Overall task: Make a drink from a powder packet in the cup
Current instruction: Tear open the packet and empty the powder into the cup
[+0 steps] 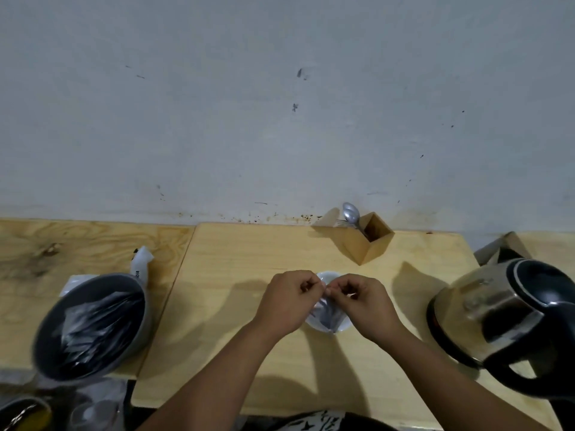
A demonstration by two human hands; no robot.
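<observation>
Two bare hands are being held close together in the lower middle of the frame, right over a white cup (326, 325). The left hand (287, 301) and the right hand (362, 306) are both pinching the top edge of a small powder packet (326, 312). The fingertips of both hands are being pressed tight on the packet, almost touching each other. The packet is blurry, dark and shiny, and it is being held above the mouth of the cup. It cannot be told if the packet is torn open.

The cup is being kept on a light wooden table (249, 275), partly hidden under the hands.

At the lower left of the frame, more shiny packets are being kept in a round grey bowl (93, 325). A white paper tag (141, 262) is sticking up just behind the bowl.

At the right of the frame, a black and silver electric kettle (510, 321) is being kept on the table, well apart from the cup.

Above the hands, near the grey wall (280, 104), a wooden holder (368, 242) is being used for a metal spoon (351, 214) and a fork.
</observation>
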